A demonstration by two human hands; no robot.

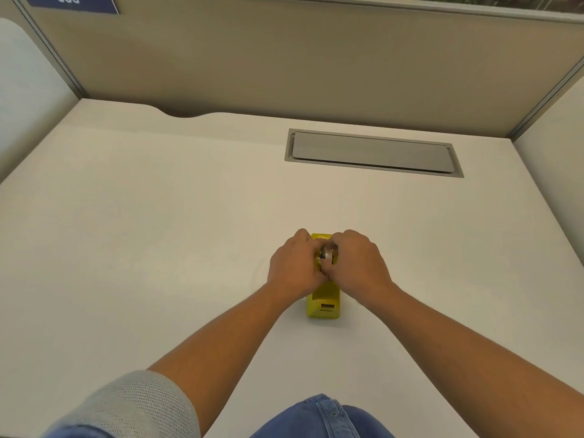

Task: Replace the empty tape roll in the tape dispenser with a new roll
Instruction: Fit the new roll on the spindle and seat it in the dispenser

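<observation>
A yellow tape dispenser point(325, 303) stands on the white desk point(158, 232), its cutter end toward me. My left hand point(292, 268) and my right hand point(358, 263) meet over its middle, fingers curled. Between the fingertips shows a small greyish tape roll point(328, 256) with a dark hub, sitting at the dispenser's cradle. Both hands touch the roll; the fingers hide most of it and the dispenser's upper part.
A grey cable hatch point(373, 153) is set into the desk at the back right. Beige partition walls point(284, 58) close the desk on three sides. My jeans point(319, 418) show at the near edge.
</observation>
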